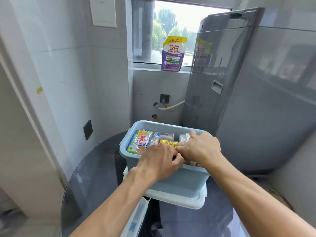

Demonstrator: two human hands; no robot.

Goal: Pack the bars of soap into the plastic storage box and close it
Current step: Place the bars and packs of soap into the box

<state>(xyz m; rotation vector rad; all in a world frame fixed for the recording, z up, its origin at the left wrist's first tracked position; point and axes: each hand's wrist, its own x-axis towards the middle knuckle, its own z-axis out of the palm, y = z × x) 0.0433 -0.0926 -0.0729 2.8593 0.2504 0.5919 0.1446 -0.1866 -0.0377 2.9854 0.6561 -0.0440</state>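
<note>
A light blue plastic storage box (179,178) stands open on a white lid (184,200) on a dark glass table (90,182). Inside lie several wrapped soap bars: an orange and green one (142,141) at the left, a yellow one (168,143) in the middle, pale ones (183,137) at the back right. Both my hands reach into the box over its near rim. My left hand (159,161) has its fingers curled down among the bars. My right hand (199,147) meets it, fingers curled on a wrapped bar that is mostly hidden.
A purple and yellow detergent pouch (172,54) stands on the windowsill behind. A tall grey appliance (222,82) rises at the right. A white hose (171,106) and tap sit on the back wall. A white packet (136,218) lies at the table's near edge.
</note>
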